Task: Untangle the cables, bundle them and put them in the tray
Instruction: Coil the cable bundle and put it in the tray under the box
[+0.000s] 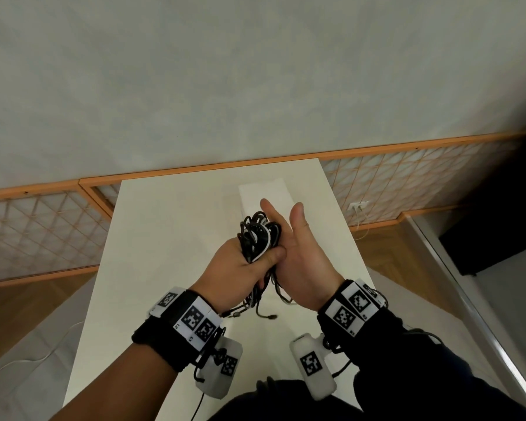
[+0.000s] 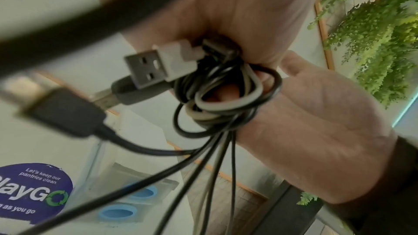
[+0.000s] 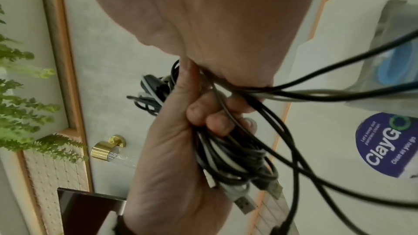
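Observation:
A tangle of black and white cables (image 1: 257, 232) is coiled into a bundle above the white table (image 1: 170, 226). My left hand (image 1: 252, 258) grips the bundle's lower part, its fingers (image 3: 214, 119) curled round the strands. My right hand (image 1: 289, 235) has straight fingers and lies flat against the bundle's right side. Loose cable ends (image 1: 264, 311) hang below both hands. In the left wrist view, a white USB plug (image 2: 158, 63) and dark plugs stick out of the coil (image 2: 226, 99). The pale tray (image 1: 252, 192) sits on the table just beyond the hands.
The table is narrow, with a wood floor (image 1: 37, 305) on both sides and a wall (image 1: 255, 86) behind it. A round purple sticker (image 3: 389, 146) lies on the tabletop. Green plants (image 2: 373, 33) and a brass knob (image 3: 106, 147) show in the wrist views.

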